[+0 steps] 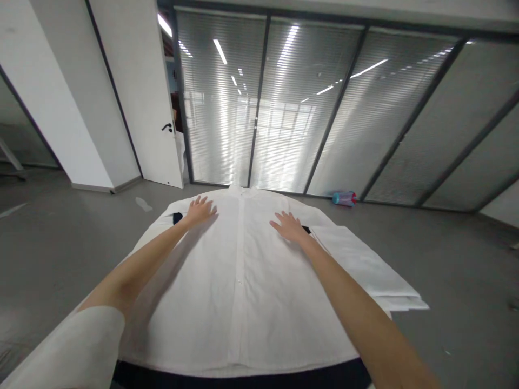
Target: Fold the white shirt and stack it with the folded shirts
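A white button-up shirt [211, 292] lies spread out, front side up, with its collar at the far end and its hem toward me. My left hand [199, 210] rests on the upper left part of the shirt, fingers spread. On the upper right part lies my right hand [287, 225], also with fingers apart and nothing in it. The shirt's right sleeve [360, 259] reaches out past my right forearm toward the near right. Beneath the shirt, a dark surface [243, 381] shows along the hem and in small patches near both armholes.
Grey floor [454, 259] surrounds the work surface. A blue and red striped bundle [344, 199] lies by the glass partition [284, 124] at the back. To the left stand a white door [141, 108], ajar, and a white pillar [77, 97].
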`<state>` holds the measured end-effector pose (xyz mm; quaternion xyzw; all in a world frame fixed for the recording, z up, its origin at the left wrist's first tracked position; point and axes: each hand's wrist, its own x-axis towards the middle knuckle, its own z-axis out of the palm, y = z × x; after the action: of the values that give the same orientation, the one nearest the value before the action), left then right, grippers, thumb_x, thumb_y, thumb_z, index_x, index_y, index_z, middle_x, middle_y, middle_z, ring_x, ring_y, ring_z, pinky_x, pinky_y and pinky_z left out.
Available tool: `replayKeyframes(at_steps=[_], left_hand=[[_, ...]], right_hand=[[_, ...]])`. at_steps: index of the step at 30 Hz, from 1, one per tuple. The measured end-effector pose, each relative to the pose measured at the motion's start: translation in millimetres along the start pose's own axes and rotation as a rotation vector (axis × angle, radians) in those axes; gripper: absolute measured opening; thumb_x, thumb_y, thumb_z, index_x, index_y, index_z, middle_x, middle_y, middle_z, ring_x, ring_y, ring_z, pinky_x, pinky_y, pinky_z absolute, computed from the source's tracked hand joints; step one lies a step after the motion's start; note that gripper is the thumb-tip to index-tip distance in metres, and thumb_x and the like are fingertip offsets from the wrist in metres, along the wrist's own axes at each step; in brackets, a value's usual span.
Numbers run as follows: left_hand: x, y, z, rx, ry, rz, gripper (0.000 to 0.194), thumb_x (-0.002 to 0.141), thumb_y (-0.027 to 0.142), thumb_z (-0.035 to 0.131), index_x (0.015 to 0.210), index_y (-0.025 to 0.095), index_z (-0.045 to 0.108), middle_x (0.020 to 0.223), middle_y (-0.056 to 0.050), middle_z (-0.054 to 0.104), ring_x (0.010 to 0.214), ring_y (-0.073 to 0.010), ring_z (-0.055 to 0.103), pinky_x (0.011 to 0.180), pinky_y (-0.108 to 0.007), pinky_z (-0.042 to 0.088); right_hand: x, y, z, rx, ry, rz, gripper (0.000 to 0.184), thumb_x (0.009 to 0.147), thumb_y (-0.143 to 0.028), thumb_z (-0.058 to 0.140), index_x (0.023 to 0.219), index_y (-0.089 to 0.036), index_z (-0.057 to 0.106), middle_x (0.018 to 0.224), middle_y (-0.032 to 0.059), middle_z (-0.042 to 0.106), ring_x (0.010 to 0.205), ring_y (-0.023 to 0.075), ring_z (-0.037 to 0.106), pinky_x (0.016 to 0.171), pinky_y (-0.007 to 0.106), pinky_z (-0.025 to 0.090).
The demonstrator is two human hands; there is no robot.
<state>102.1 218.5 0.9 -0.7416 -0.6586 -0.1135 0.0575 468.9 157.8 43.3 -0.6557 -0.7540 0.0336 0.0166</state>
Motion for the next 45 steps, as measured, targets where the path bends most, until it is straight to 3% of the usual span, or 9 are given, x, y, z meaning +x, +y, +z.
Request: replayKeyframes(at_steps=[6, 12, 18, 21, 28, 33, 36, 41, 45], left_hand=[[-15, -33, 20.4, 0.024, -0.088, -0.071, 0.064, 0.096, 0.062, 0.033, 0.148, 0.027, 0.044, 0.158, -0.009, 0.037, 0.141, -0.0394, 0.035, 0.113, -0.054, 0.028], [6, -29, 3.1, 0.045, -0.097, -0.084, 0.059, 0.09, 0.064, 0.044, 0.128, 0.024, 0.062, 0.135, -0.015, 0.058, 0.12, -0.0389, 0.055, 0.1, -0.054, 0.04], [45, 3, 7.5, 0.02, -0.045, -0.033, 0.058, 0.093, 0.059, 0.045, 0.139, 0.024, 0.053, 0.146, -0.014, 0.049, 0.134, -0.0354, 0.043, 0.108, -0.051, 0.035], [54, 15, 21.0, -0.014, -0.083, -0.017, 0.068, 0.092, 0.069, 0.039, 0.146, 0.029, 0.045, 0.153, -0.012, 0.043, 0.138, -0.0408, 0.037, 0.108, -0.061, 0.03], [55, 9, 35.7, -0.019, -0.148, -0.029, 0.075, 0.089, 0.076, 0.031, 0.151, 0.034, 0.039, 0.16, -0.013, 0.033, 0.142, -0.0484, 0.027, 0.105, -0.076, 0.02], [60, 6, 34.1, -0.018, -0.183, -0.044, 0.079, 0.087, 0.078, 0.031, 0.153, 0.034, 0.034, 0.161, -0.012, 0.031, 0.144, -0.0473, 0.026, 0.108, -0.074, 0.018], [67, 5, 31.0, -0.009, -0.162, -0.075, 0.081, 0.088, 0.075, 0.038, 0.154, 0.027, 0.033, 0.155, -0.016, 0.041, 0.142, -0.0419, 0.034, 0.111, -0.067, 0.022], [83, -7, 19.1, 0.011, -0.142, -0.18, 0.053, 0.098, 0.055, 0.038, 0.132, 0.021, 0.059, 0.128, -0.015, 0.066, 0.126, -0.0338, 0.056, 0.106, -0.048, 0.039], [90, -35, 8.2, -0.006, -0.19, -0.285, 0.04, 0.101, 0.045, 0.044, 0.119, 0.016, 0.065, 0.121, -0.012, 0.067, 0.112, -0.0275, 0.064, 0.094, -0.043, 0.05]], right_hand=[[41, 5, 44, -0.038, 0.081, 0.131, 0.065, 0.103, -0.055, 0.022, 0.159, -0.021, 0.024, 0.165, 0.0143, 0.017, 0.149, 0.0364, 0.021, 0.116, 0.052, 0.022], [42, 12, 67, -0.106, 0.127, 0.133, 0.062, 0.103, -0.052, 0.025, 0.155, -0.019, 0.036, 0.161, 0.014, 0.03, 0.147, 0.0352, 0.024, 0.117, 0.049, 0.018], [38, 9, 67, -0.103, 0.175, 0.117, 0.061, 0.103, -0.05, 0.027, 0.153, -0.018, 0.04, 0.159, 0.0146, 0.033, 0.146, 0.0345, 0.026, 0.115, 0.049, 0.019], [45, 10, 61, -0.082, 0.17, 0.144, 0.06, 0.102, -0.052, 0.028, 0.15, -0.019, 0.044, 0.158, 0.0132, 0.036, 0.144, 0.0343, 0.029, 0.115, 0.05, 0.021], [80, 24, 51, -0.018, 0.139, 0.253, 0.069, 0.101, -0.062, 0.019, 0.156, -0.022, 0.032, 0.163, 0.0124, 0.025, 0.147, 0.0357, 0.023, 0.115, 0.053, 0.021], [85, 29, 64, -0.022, 0.143, 0.245, 0.069, 0.1, -0.061, 0.025, 0.155, -0.02, 0.035, 0.161, 0.0126, 0.03, 0.145, 0.0346, 0.028, 0.114, 0.053, 0.022], [88, 30, 61, 0.0, 0.134, 0.241, 0.069, 0.099, -0.061, 0.025, 0.154, -0.02, 0.037, 0.16, 0.0132, 0.032, 0.144, 0.0342, 0.03, 0.113, 0.054, 0.023], [102, 43, 47, 0.096, 0.084, 0.352, 0.073, 0.1, -0.061, 0.018, 0.147, -0.012, 0.045, 0.146, 0.0189, 0.049, 0.134, 0.0334, 0.043, 0.109, 0.054, 0.03], [101, 47, 53, 0.03, 0.131, 0.351, 0.071, 0.1, -0.058, 0.024, 0.147, -0.01, 0.046, 0.152, 0.0193, 0.042, 0.139, 0.0329, 0.036, 0.111, 0.05, 0.028]])
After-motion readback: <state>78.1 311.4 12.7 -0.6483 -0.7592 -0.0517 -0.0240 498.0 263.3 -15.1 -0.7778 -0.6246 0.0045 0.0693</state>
